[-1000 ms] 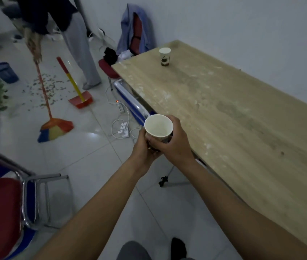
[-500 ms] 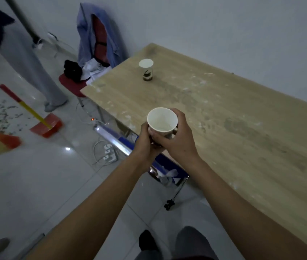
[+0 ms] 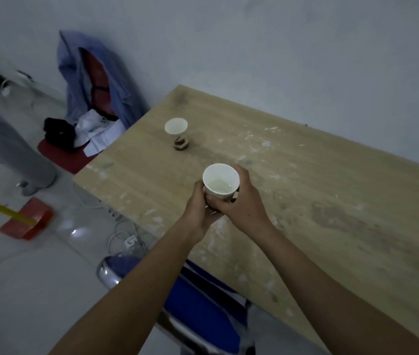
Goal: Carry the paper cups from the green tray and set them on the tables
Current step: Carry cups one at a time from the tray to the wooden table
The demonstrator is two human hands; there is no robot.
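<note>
Where the wooden table (image 3: 331,190) meets the wall (image 3: 280,60), white flecks (image 3: 266,143) mark it.

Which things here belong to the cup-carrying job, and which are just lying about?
Job: held cup, left hand, right hand, far cup standing on table.
Lying about: dustpan, jacket, blue chair, cables.

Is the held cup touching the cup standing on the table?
Apart: the head view shows bare tabletop between the held cup and the standing cup.
</note>
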